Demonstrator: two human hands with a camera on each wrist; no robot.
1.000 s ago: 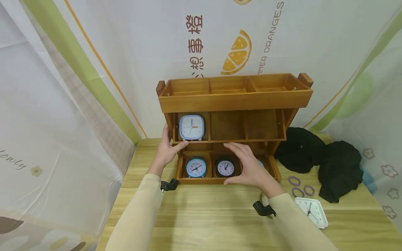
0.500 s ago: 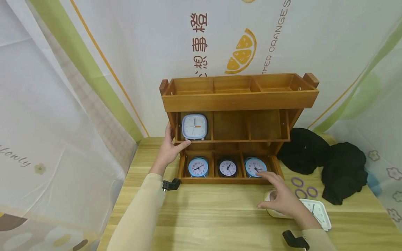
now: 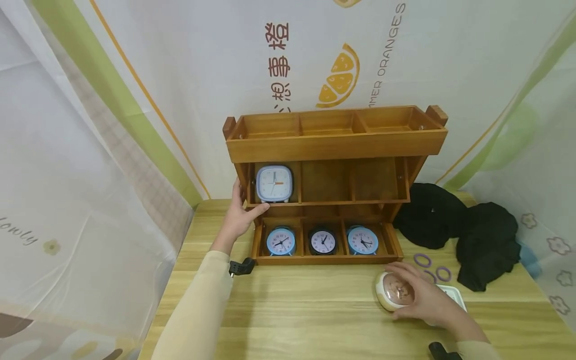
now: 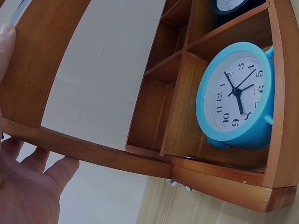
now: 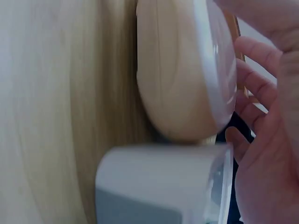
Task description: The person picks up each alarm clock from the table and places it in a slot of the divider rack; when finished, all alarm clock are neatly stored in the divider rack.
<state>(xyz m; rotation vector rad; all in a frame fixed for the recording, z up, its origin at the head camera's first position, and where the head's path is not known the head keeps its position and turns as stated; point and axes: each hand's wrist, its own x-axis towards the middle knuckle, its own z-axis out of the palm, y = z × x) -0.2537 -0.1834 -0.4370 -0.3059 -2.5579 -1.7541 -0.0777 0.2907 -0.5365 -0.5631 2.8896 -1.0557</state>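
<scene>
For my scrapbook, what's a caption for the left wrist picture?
Left hand holds a wooden box; a blue clock sits inside.

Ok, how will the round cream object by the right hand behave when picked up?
The round cream object seems stiff, given its hard-looking shell. Its glossy front may be slippery, and its rounded shape could let it roll.

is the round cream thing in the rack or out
Out: the head view shows the round cream thing on the table, in front of the wooden rack.
</scene>
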